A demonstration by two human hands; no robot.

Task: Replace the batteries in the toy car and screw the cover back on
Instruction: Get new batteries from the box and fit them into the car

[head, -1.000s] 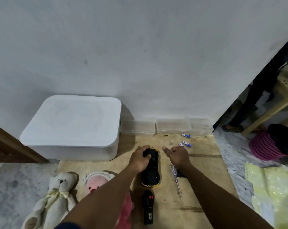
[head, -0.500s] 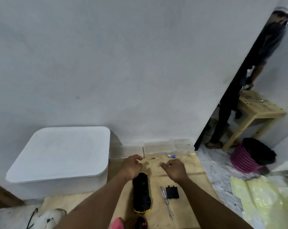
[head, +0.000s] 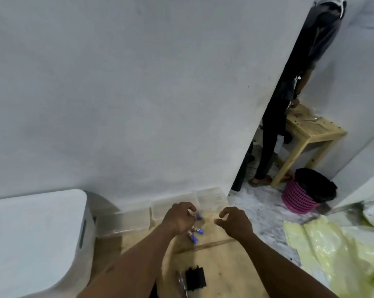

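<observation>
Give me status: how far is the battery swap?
Done: the battery cover is off, lying on the wooden board beside the screwdriver. In hand: left hand reaches over the loose batteries; right hand hovers open and empty. Left: fit batteries, refit cover, drive the screw. The car is out of view.

Three blue batteries point(head: 195, 230) lie on the wooden board point(head: 222, 274). One black battery cover point(head: 195, 278) and one screwdriver point(head: 182, 283), blurred. Two bare hands: left hand point(head: 178, 216), right hand point(head: 235, 221). Three clear boxes point(head: 171, 208) along the wall. One pink basket point(head: 300, 197). One wooden table point(head: 310, 130).
</observation>
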